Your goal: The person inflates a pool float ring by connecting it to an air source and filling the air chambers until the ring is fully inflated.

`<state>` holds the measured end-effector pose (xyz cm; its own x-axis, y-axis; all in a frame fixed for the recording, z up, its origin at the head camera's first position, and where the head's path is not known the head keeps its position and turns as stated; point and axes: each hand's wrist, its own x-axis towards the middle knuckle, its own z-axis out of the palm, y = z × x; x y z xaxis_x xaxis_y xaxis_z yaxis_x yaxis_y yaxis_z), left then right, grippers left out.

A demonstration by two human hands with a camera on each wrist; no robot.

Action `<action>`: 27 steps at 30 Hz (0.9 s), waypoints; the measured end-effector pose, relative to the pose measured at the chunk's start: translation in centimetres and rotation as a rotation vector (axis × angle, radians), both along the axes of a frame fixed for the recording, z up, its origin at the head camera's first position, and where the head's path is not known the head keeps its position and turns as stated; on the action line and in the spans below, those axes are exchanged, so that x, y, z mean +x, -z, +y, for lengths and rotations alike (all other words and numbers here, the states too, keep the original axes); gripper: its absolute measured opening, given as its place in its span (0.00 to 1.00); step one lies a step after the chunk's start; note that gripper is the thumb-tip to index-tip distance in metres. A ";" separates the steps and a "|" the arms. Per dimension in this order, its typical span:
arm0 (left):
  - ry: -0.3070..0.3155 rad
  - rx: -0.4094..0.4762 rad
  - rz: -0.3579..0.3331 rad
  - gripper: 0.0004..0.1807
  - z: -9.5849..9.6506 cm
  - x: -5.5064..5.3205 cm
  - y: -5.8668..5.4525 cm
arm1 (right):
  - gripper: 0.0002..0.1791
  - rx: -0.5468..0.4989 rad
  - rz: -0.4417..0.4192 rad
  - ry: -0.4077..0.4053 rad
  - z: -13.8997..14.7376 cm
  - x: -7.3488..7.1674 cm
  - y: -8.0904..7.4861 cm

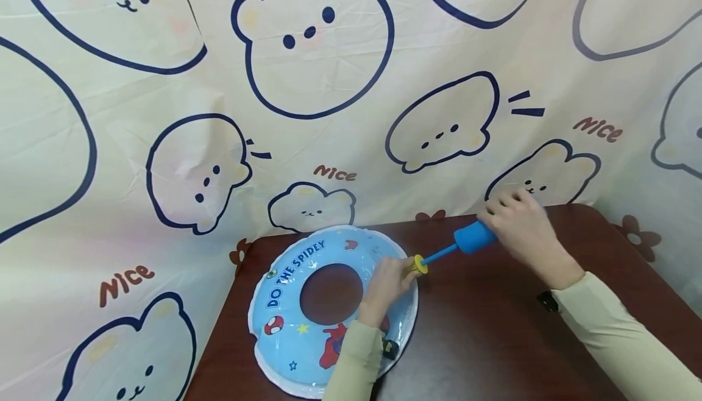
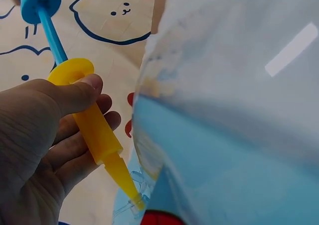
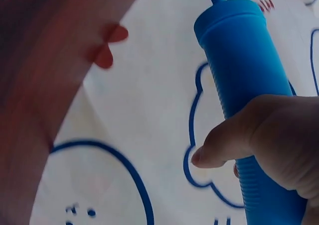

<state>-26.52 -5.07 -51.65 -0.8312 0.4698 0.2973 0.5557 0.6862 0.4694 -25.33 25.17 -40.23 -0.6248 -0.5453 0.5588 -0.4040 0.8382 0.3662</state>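
A light blue swim ring printed with "DO THE SPIDEY" lies on the table, its body filled out. Over its right side, my left hand grips the yellow nozzle part of a hand pump. The tapered yellow tip meets the ring's clear valve in the left wrist view. A thin blue rod runs from the yellow flange to the pump's ribbed blue barrel. My right hand wraps round that barrel, up and to the right, with much of the rod showing.
The dark brown table reaches under the ring and both forearms. Behind it hangs a pale cloth with cartoon bears, its lower edge meeting the table's back edge. Each wrist wears a small black device.
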 end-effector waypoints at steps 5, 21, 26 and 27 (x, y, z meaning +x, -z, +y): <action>-0.006 0.014 0.014 0.11 -0.1 -0.1 -0.2 | 0.27 0.043 -0.037 0.007 -2.8 -0.4 1.6; 0.012 -0.042 0.067 0.17 0.3 0.0 0.2 | 0.32 0.119 -0.158 -0.028 -5.9 -1.0 5.2; 0.009 -0.031 0.044 0.16 0.1 0.1 0.1 | 0.32 0.061 -0.237 0.022 -3.7 -0.4 3.2; 0.003 -0.029 0.036 0.16 0.1 0.2 0.1 | 0.32 0.047 -0.245 0.032 -3.0 -0.3 2.7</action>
<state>-26.35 -5.00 -51.73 -0.8191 0.4808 0.3128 0.5735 0.6978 0.4291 -25.66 22.13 -42.97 -0.7557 -0.5449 0.3632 -0.4589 0.8363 0.2999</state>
